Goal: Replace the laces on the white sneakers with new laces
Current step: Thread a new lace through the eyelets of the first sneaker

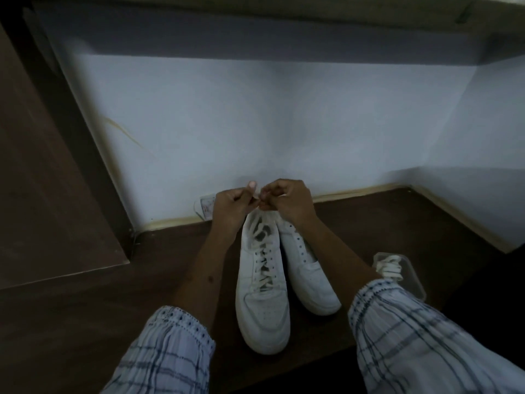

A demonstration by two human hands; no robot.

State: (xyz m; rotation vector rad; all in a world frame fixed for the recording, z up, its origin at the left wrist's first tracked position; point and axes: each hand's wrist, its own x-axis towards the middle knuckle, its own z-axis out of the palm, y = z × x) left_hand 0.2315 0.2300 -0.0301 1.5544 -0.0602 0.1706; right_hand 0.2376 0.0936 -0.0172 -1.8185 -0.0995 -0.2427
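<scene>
Two white sneakers stand side by side on the dark wooden surface, toes toward me. The left sneaker (262, 291) carries a cream lace (262, 265) through its eyelets. The right sneaker (308, 277) shows bare eyelets. My left hand (231, 206) and my right hand (287, 201) meet just above the left sneaker's collar, fingers curled, each pinching an end of the lace. The lace ends themselves are mostly hidden between the fingers.
A clear plastic box (409, 277) holding a bundled cream lace (390, 267) sits at the right. A small packet (206, 209) lies against the white wall (255, 123) behind my hands. A dark wooden panel (42, 180) rises at the left.
</scene>
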